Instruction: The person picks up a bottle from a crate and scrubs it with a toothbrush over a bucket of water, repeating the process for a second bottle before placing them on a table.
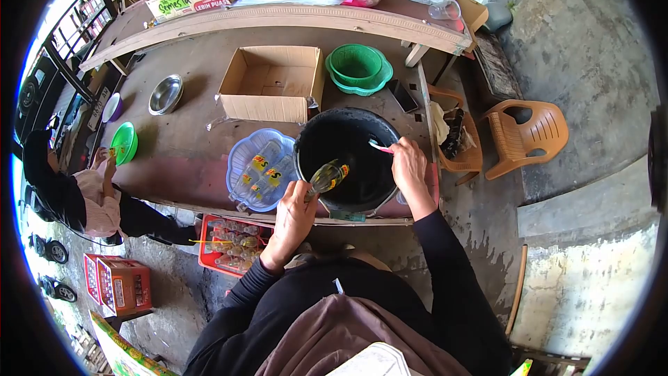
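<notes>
1. We found the glass bottle (329, 176), with its yellow-and-red label, tilted over the near left part of the black basin (348, 120); held there, anything that ran off it would probably have landed inside.
2. We saw the left hand (295, 213) closed around the bottle's near end, the fingers wrapped firmly, perhaps because smooth glass slips easily. Which end was the neck, we could not tell.
3. We saw the right hand (409, 166) closed in a pinch on a slim pink-and-white tool (380, 147), possibly a brush, its tip out over the basin. That grip seemed to suit a light, thin handle.
4. Just left of the basin, we noted a blue basket (232, 159) with similar bottles lying in it, placed, we judged, within the left hand's easy reach.
5. Below the edge of the desk (188, 153), we saw a red crate (204, 256) packed with bottles, whose dividers likely stopped them from knocking together.
6. Beyond the basin, we saw an open cardboard box (264, 108), a green basket (355, 61) nested in a teal basin (379, 86), probably to save room, and a phone (403, 95), apparently set aside from the work.
</notes>
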`<state>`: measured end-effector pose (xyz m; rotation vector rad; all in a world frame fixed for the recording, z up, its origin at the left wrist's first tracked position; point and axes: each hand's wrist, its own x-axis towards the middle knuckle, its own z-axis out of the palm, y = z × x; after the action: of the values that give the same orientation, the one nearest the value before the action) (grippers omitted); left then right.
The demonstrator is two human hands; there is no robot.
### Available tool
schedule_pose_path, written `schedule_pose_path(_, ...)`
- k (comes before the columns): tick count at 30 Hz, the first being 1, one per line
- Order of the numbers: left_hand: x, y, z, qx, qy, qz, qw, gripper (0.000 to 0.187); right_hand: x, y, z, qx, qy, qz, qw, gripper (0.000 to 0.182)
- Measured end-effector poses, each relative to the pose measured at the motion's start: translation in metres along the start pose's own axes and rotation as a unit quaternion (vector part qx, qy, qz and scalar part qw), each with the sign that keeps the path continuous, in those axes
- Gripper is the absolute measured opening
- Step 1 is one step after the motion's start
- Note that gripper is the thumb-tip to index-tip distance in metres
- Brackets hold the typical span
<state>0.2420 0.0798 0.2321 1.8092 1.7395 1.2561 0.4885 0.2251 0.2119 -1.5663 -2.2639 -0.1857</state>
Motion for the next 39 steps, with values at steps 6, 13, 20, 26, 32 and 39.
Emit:
schedule_pose_path(6,0.000,0.000,0.001,0.002,-0.002,0.003,1.000,0.018,0.008,0.002,0.015,-0.002,0.021,-0.010,1.000,0.013)
schedule_pose_path(13,0.000,0.000,0.001,0.003,-0.010,-0.006,1.000,0.018,0.006,0.006,0.017,-0.013,0.020,-0.002,1.000,0.013)
schedule_pose_path(20,0.000,-0.002,0.004,0.008,-0.010,-0.011,1.000,0.019,-0.006,0.010,0.002,0.001,0.061,-0.016,0.998,0.012)
schedule_pose_path(26,0.001,-0.004,0.006,0.012,-0.012,-0.005,1.000,0.019,-0.024,0.018,-0.021,0.026,0.103,-0.034,0.994,0.015)
schedule_pose_path(32,0.003,-0.005,0.007,0.014,0.000,0.025,1.000,0.019,-0.056,0.038,-0.065,0.090,0.187,0.014,0.978,0.022)
schedule_pose_path(39,0.009,-0.007,0.004,0.040,-0.019,0.011,0.999,0.018,-0.162,0.103,-0.156,0.054,0.338,0.229,0.911,0.017)
